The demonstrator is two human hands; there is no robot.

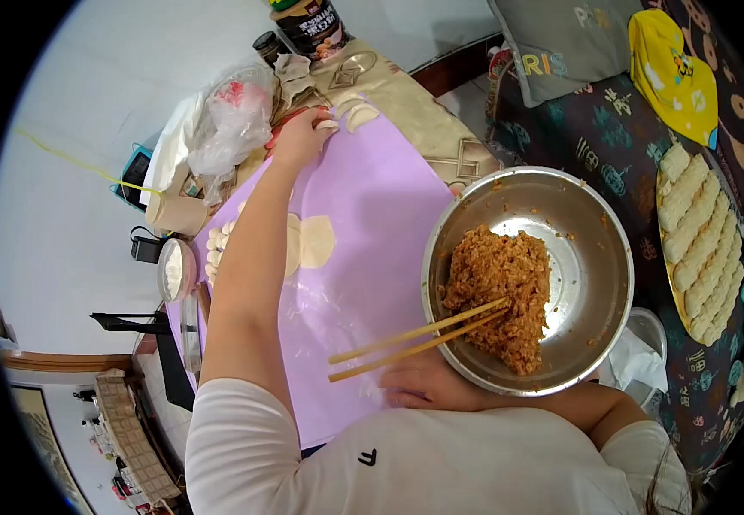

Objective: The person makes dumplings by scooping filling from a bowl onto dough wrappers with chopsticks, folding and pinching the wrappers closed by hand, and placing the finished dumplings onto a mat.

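My left hand [301,137] reaches to the far end of the purple mat [372,215]. Its fingers are closed on a small pale dumpling [327,126], beside two more folded dumplings [361,117]. My right hand [428,384] lies low by the near side of a steel bowl [599,335], fingers stretched out, with nothing visible in them. The bowl's rim hides part of that arm. Brown minced filling [501,283] fills one side of the bowl. Two wooden chopsticks [415,341] stick into it, their ends jutting over the mat. Round dough wrappers [316,241] lie mid-mat.
Small dough pieces [215,245] sit past my left forearm, near a bowl of white flour [176,269]. A plastic bag [233,116] and jars [313,26] stand at the far edge. On the right, a tray of finished dumplings [700,249] rests on dark patterned cloth.
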